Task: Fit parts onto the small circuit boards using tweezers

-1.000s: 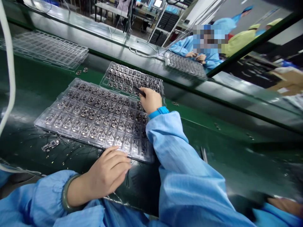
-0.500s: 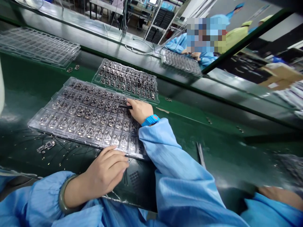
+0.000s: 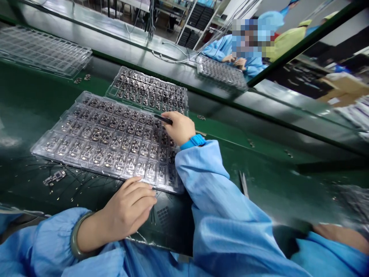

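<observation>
A clear plastic tray (image 3: 54, 157) lies on the green bench, its pockets filled with small circuit boards (image 3: 130, 167). My right hand (image 3: 181, 127) is closed around slim black tweezers (image 3: 164, 119), held over the tray's far right part. The tweezer tips point left, and whether anything is between them is too small to tell. At the tray's near edge rests my left hand (image 3: 127, 209), fingers stretched out side by side with the tips touching the rim; its thumb is hidden. Thin black wires (image 3: 79, 182) spread out from under the near edge.
Behind stands a second filled tray (image 3: 150, 88); stacked trays (image 3: 43, 50) lie far left. Metal scissors or tweezers (image 3: 243, 184) sit right of my sleeve. Loose boards (image 3: 54, 177) lie front left. A person (image 3: 248, 42) works across the bench; another's arm (image 3: 331, 250) is at lower right.
My right hand with the tweezers has moved right and slightly up, toward the tray's far right corner. My left hand has stayed on the near edge.
</observation>
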